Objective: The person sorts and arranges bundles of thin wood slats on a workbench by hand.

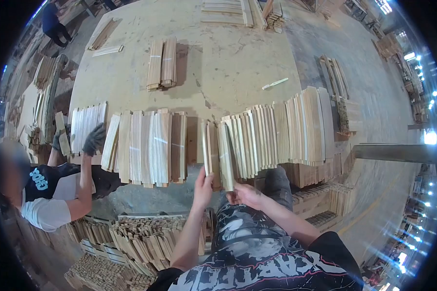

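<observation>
**At the near edge of the table: wood in both grips**

Clock centred on the wearer's hands; 12 points away from the body.

Left hand: bare, closed at the near end of the left slat, thumb uppermost. Cannot tell whether more than one piece is gripped. Right hand: bare, fingers curled about the near end of the right slat, which points toward 12; slight blur. Darker wood shows between the two slats.

At 1 o'clock, just beside the right slat: narrow row, pieces packed side by side. Continuing at 2: wide boards. At 10, across a gap: left stack, ends overhanging the table edge.

Further out, 11 o'clock: bundle in two parts, lying on the table. At 1, well past the narrow row: pale stick, lying aslant. At 12, far end: more slats.

At 9: co-worker; one dark glove is at the white slats. At 8, below table level: stacked wood. At 3: metal beam. Between 10 and 11, far off: another person.
</observation>
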Available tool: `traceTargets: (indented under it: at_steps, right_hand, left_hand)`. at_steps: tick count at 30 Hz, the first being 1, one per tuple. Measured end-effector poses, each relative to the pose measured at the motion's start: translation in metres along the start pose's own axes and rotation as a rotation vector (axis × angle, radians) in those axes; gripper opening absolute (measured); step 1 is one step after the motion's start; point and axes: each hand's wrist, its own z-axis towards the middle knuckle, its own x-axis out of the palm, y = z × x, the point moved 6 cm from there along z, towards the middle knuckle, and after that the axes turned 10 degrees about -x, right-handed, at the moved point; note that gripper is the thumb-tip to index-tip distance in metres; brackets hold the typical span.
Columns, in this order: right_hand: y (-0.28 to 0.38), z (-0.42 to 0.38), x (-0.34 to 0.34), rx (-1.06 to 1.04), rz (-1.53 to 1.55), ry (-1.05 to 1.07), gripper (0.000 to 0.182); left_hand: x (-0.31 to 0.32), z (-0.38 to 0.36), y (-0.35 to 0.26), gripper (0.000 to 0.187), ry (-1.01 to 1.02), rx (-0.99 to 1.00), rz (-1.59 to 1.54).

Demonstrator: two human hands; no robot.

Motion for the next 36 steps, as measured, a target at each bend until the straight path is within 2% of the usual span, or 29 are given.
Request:
traceTargets:
  at_steps: [2, 3, 5, 7, 8, 11, 15, 16, 19, 21, 23, 24, 25, 27, 28, 31, 33, 34, 35, 36]
  right_hand:
    - [0.004, 0.008, -0.001, -0.088, -0.304, -0.103, 0.033]
    - [0.004, 0.011, 0.000, -0.131, -0.454, -0.155, 0.028]
    - [0.003, 0.019, -0.004, -0.232, -0.627, -0.133, 0.023]
    - [0.018, 0.017, 0.006, -0.272, -0.838, -0.061, 0.024]
    - [0.024, 0.016, 0.007, -0.218, -0.879, -0.090, 0.027]
    - [0.049, 0.020, 0.017, -0.445, -0.675, -0.149, 0.034]
    - [0.070, 0.062, 0.038, -0.595, -0.701, -0.042, 0.041]
    - [0.088, 0.055, 0.068, -0.611, -0.619, -0.025, 0.042]
    - [0.089, 0.085, 0.083, -0.611, -0.663, -0.051, 0.040]
    - [0.096, 0.094, 0.102, -0.695, -0.800, -0.077, 0.037]
    - [0.096, 0.102, 0.121, -0.728, -0.911, -0.096, 0.035]
    - [0.096, 0.108, 0.128, -0.784, -1.043, -0.108, 0.041]
    - [0.098, 0.111, 0.135, -0.766, -1.314, -0.195, 0.049]
    - [0.098, 0.112, 0.137, -0.623, -1.503, -0.268, 0.061]
    - [0.101, 0.107, 0.136, -0.621, -1.511, -0.248, 0.062]
    - [0.119, 0.080, 0.122, -0.639, -1.466, -0.205, 0.059]
    - [0.130, 0.044, 0.104, -0.666, -1.339, -0.211, 0.051]
    - [0.130, 0.029, 0.086, -0.777, -1.290, -0.242, 0.048]
    - [0.129, 0.012, 0.068, -0.889, -1.237, -0.274, 0.046]
    - [0.126, -0.003, 0.048, -0.843, -1.153, -0.330, 0.044]
  left_hand:
    - [0.021, -0.023, -0.027, 0.050, 0.003, 0.027, 0.151]
    - [0.026, -0.028, -0.033, 0.052, -0.048, 0.179, 0.280]
    - [0.020, -0.015, -0.011, 0.048, -0.119, 0.243, 0.408]
    - [0.009, -0.007, 0.004, 0.044, -0.097, 0.137, 0.199]
    - [0.002, -0.004, 0.012, 0.042, -0.085, 0.084, 0.093]
    - [-0.003, -0.025, -0.014, 0.038, -0.004, -0.003, -0.096]
    - [-0.009, -0.032, -0.032, 0.036, 0.003, 0.134, -0.158]
    - [-0.015, -0.036, -0.033, 0.035, -0.035, 0.094, -0.222]
    - [-0.030, -0.050, -0.031, 0.035, -0.138, 0.032, -0.339]
    - [-0.040, -0.062, 0.002, 0.037, -0.200, 0.053, -0.307]
    - [-0.033, -0.073, 0.026, 0.036, -0.168, -0.039, -0.277]
    - [-0.026, -0.075, 0.036, 0.035, -0.149, -0.088, -0.262]
    - [-0.019, -0.072, 0.042, 0.034, -0.139, -0.093, -0.191]
    - [-0.002, -0.060, 0.060, 0.032, -0.117, -0.107, -0.050]
    - [0.002, -0.046, 0.067, 0.030, -0.125, -0.018, 0.020]
    - [0.023, -0.017, 0.044, 0.047, -0.188, 0.114, 0.203]
    - [0.046, -0.008, 0.007, 0.057, -0.304, 0.415, 0.430]
    - [0.057, -0.008, -0.008, 0.062, -0.357, 0.567, 0.540]
    - [0.060, -0.001, -0.005, 0.064, -0.312, 0.421, 0.513]
    - [0.064, 0.006, -0.001, 0.067, -0.266, 0.277, 0.489]
